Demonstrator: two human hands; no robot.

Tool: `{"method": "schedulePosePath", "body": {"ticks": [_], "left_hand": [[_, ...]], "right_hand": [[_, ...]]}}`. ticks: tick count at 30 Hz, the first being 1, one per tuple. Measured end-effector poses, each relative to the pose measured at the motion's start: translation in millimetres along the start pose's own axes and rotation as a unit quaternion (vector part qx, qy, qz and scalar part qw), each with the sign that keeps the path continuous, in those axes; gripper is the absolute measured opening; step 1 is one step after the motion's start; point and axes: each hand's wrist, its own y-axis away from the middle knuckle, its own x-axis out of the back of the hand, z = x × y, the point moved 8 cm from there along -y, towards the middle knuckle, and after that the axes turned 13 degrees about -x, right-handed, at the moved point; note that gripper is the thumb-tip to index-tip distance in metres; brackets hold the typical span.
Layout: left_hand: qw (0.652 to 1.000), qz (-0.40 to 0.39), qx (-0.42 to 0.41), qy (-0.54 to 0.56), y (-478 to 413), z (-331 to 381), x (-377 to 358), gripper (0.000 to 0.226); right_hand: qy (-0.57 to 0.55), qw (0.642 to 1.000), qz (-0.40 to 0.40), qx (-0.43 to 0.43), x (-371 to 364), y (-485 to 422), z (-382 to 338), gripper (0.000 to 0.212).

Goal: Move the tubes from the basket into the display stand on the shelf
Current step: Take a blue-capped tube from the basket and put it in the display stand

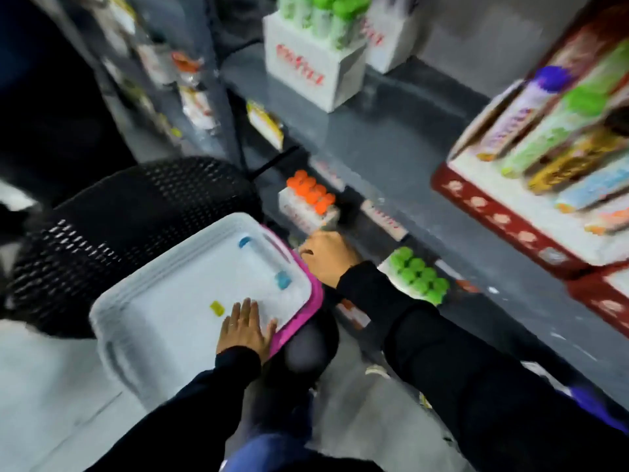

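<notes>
A white basket (112, 335) sits low at the left, on a pink one (308, 311). Inside it lie white tubes with coloured caps: two blue caps (282, 279) and a yellow cap (216, 308). My left hand (245, 330) rests flat with fingers spread on the basket's near right rim, holding nothing. My right hand (326, 258) reaches past the basket's right corner toward the lower shelf, fingers curled; the blur hides whether it holds a tube. A stand of orange-capped tubes (311, 195) sits just beyond it, and green-capped tubes (420, 275) stand to its right.
A black mesh chair (112, 233) stands left behind the basket. On the grey upper shelf (391, 137) are a white box of green-capped tubes (316, 46) and a red-edged display of lying tubes (531, 185). My dark-clothed knee (306, 349) is under the basket's corner.
</notes>
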Motion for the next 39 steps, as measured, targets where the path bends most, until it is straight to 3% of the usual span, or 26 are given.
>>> {"method": "schedulePosePath", "body": {"ticks": [5, 10, 15, 18, 22, 25, 28, 32, 36, 38, 39], "left_hand": [[0.991, -0.029, 0.101, 0.08, 28, -38, -13, 0.064], [0.993, -0.036, 0.091, 0.067, 23, -47, -22, 0.066], [0.992, -0.029, 0.091, 0.084, 23, -49, -27, 0.081], [0.992, -0.028, 0.088, 0.083, 24, -49, -28, 0.09], [0.992, -0.025, 0.093, 0.086, 23, -49, -27, 0.096], [0.992, -0.026, 0.093, 0.08, 24, -49, -27, 0.099], [0.993, -0.038, 0.089, 0.074, 24, -48, -28, 0.1], [0.994, -0.03, 0.082, 0.067, 26, -45, -23, 0.091], [0.999, 0.015, 0.039, -0.014, 24, -30, -11, 0.081], [0.998, 0.017, 0.031, -0.047, 17, -21, -6, 0.063], [0.998, 0.023, 0.023, -0.062, 11, -12, -1, 0.06]], "right_hand": [[0.014, 0.994, -0.109, -0.016, -79, -47, -35, 0.026], [0.041, 0.994, -0.099, -0.01, -114, -87, -69, 0.039], [0.137, 0.988, -0.064, 0.009, -144, -98, -80, 0.031], [0.082, 0.995, -0.062, -0.017, -146, -96, -72, 0.033], [-0.036, 0.987, -0.145, -0.06, -151, -84, -67, 0.056], [-0.111, 0.978, -0.154, -0.083, -134, -74, -56, 0.055], [-0.233, 0.957, -0.133, -0.112, -99, -66, -39, 0.017], [-0.357, 0.92, -0.057, -0.153, -39, -41, -6, 0.025], [-0.332, 0.932, 0.07, -0.125, 31, -2, 23, 0.025], [-0.3, 0.947, 0.057, -0.097, 52, 16, 30, 0.013], [-0.276, 0.956, 0.043, -0.086, 61, 27, 35, 0.017]]}}
